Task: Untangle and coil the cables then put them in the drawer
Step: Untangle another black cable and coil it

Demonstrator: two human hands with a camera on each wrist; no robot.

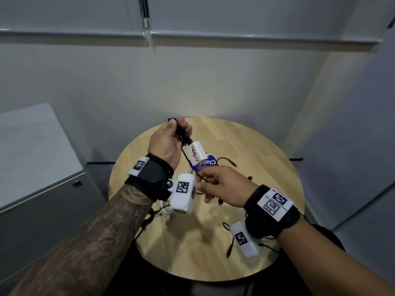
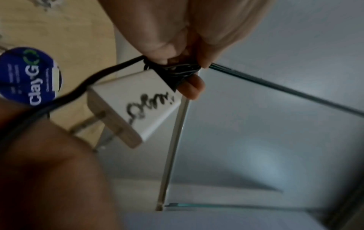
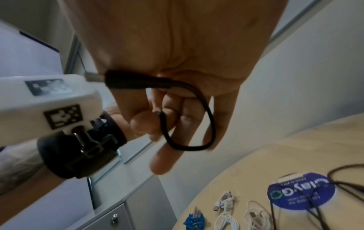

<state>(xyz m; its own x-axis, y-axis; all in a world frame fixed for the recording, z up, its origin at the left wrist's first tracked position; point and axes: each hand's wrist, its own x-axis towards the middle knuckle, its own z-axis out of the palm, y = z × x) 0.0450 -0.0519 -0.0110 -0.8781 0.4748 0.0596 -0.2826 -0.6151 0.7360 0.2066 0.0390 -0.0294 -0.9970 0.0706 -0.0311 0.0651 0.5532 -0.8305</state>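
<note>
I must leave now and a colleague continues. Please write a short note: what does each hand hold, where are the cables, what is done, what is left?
Left hand: grips the bunched black cable at the white charger, raised above the round table.
Right hand: holds the same cable's free end, looped over the fingers.
On the table: white cables, a blue cable and loose black cables.
Done: none stored, as far as shown.
Left: finish this coil, coil the others, put all in the drawer, apparently closed.

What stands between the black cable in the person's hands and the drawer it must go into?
The cabinet beside the table looks shut, its locked front closed, so that blocks entry. The black cable, with the white charger, is held by the left hand and right hand.
</note>
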